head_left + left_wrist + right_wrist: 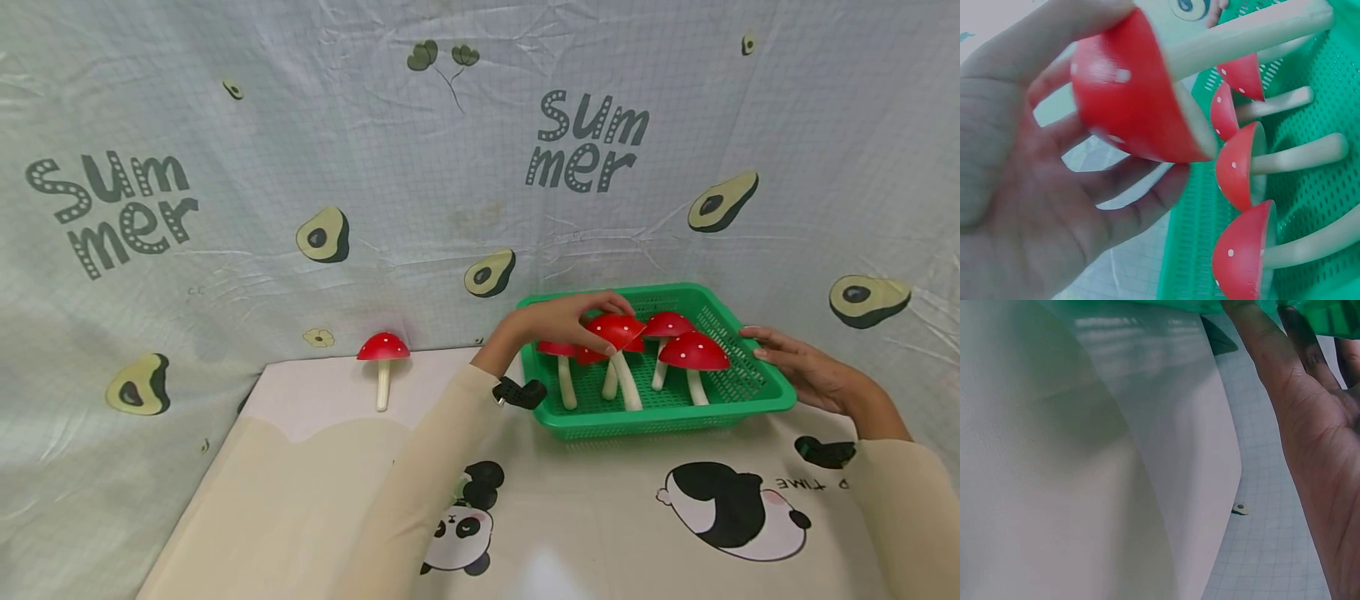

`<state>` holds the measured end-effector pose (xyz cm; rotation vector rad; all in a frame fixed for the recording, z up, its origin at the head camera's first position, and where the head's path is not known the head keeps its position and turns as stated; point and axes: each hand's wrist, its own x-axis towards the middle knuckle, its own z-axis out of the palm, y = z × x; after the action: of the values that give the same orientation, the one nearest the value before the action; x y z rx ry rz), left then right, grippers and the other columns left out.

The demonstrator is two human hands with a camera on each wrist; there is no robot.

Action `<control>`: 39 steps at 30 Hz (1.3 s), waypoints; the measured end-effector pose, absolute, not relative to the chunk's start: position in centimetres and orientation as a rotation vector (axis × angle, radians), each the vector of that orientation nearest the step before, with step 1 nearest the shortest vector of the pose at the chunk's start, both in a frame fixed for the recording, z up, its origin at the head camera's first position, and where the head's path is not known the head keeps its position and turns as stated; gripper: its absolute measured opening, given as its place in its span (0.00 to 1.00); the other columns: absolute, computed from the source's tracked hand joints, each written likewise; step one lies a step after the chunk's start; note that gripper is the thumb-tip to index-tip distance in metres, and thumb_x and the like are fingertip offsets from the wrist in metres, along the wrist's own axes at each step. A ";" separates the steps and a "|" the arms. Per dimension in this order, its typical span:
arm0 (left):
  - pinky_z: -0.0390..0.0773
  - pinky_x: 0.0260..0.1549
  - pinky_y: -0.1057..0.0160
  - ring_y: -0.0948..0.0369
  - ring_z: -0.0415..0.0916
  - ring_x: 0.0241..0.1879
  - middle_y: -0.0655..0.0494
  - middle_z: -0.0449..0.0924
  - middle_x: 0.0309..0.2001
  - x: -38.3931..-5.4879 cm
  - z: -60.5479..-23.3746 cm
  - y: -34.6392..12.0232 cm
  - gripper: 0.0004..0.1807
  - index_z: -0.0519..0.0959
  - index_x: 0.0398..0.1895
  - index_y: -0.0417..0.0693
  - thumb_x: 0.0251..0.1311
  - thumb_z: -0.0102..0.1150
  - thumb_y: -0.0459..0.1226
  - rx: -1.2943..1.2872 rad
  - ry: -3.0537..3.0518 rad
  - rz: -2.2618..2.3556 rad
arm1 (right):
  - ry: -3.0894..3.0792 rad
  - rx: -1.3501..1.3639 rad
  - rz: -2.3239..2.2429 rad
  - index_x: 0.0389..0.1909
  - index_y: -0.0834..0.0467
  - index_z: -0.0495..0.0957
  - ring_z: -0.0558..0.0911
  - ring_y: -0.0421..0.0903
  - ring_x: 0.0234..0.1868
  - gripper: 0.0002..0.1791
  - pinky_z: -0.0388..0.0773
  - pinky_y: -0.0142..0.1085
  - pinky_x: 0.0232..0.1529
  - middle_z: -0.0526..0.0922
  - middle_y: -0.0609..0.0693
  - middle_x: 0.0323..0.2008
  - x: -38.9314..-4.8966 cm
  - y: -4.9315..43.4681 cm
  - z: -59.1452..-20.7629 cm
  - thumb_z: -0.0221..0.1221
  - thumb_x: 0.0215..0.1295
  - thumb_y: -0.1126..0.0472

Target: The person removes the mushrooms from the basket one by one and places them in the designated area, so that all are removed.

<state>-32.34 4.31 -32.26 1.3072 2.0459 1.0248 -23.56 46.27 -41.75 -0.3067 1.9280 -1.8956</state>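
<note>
My left hand (566, 322) grips a toy mushroom (628, 379) by its red, white-dotted cap, thumb on one side and fingers on the other. Its pale stem points down and toward me, over the green plastic basket (780, 396). In the left wrist view the held mushroom (1129, 94) is close up, with several like it beyond, such as one lying cap-left (1235, 165). At the basket's right end, my right hand (813, 371) touches the rim with extended fingers. The right wrist view shows those fingers (1266, 353) against the green wall.
Another red-capped mushroom (383, 367) is at the back left of the table, near the wall covering (420, 275). The basket stands at the back right on a panda-print tablecloth (600, 517). Other mushrooms, one at the front right (695, 354), sit inside it.
</note>
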 end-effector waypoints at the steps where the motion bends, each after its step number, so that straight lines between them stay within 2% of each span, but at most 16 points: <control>1: 0.77 0.55 0.63 0.61 0.67 0.63 0.58 0.70 0.66 -32.2 -32.1 4.2 0.30 0.70 0.67 0.58 0.63 0.67 0.42 1.317 2.054 1.044 | 1.925 -0.310 -1.895 0.68 0.41 0.59 0.84 0.45 0.50 0.21 0.85 0.47 0.48 0.73 0.44 0.55 -23.6 46.3 -41.8 0.36 0.83 0.64; 9: 0.77 0.56 0.59 0.59 0.67 0.65 0.58 0.72 0.65 -31.2 -31.4 2.8 0.27 0.71 0.65 0.58 0.64 0.66 0.43 1.313 2.035 1.219 | 1.936 -0.309 -1.887 0.68 0.41 0.58 0.84 0.45 0.50 0.20 0.85 0.46 0.48 0.73 0.45 0.55 -23.7 46.4 -41.8 0.36 0.83 0.64; 19: 0.80 0.55 0.56 0.57 0.71 0.61 0.56 0.72 0.64 -30.3 -31.7 1.4 0.27 0.70 0.70 0.55 0.67 0.61 0.40 1.333 1.908 1.394 | 1.991 -0.270 -1.855 0.68 0.40 0.58 0.83 0.45 0.50 0.20 0.85 0.47 0.48 0.72 0.44 0.56 -23.7 46.2 -41.9 0.37 0.83 0.63; 32: 0.83 0.50 0.55 0.54 0.69 0.62 0.55 0.71 0.64 -29.5 -32.4 0.3 0.24 0.73 0.64 0.55 0.65 0.62 0.41 1.227 1.936 1.540 | 1.980 -0.290 -1.864 0.68 0.41 0.57 0.83 0.45 0.50 0.20 0.85 0.47 0.48 0.72 0.44 0.55 -23.6 46.4 -42.0 0.36 0.83 0.63; 36: 0.83 0.51 0.55 0.54 0.70 0.60 0.56 0.72 0.62 -29.6 -32.7 0.1 0.21 0.76 0.62 0.54 0.66 0.62 0.41 1.230 1.958 1.565 | 2.008 -0.261 -1.854 0.68 0.40 0.58 0.83 0.45 0.50 0.20 0.85 0.46 0.48 0.71 0.44 0.56 -23.6 46.4 -42.0 0.37 0.83 0.62; 39: 0.82 0.51 0.56 0.54 0.71 0.59 0.54 0.74 0.60 -29.7 -32.8 0.0 0.17 0.77 0.59 0.51 0.69 0.59 0.41 1.253 1.972 1.553 | 2.005 -0.270 -1.853 0.68 0.40 0.57 0.83 0.45 0.50 0.20 0.85 0.47 0.48 0.71 0.44 0.56 -23.7 46.5 -42.1 0.37 0.83 0.63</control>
<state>-29.69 -0.01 -32.77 1.2535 1.9725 1.5526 -23.72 46.45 -42.09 -0.2705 2.0046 -1.8527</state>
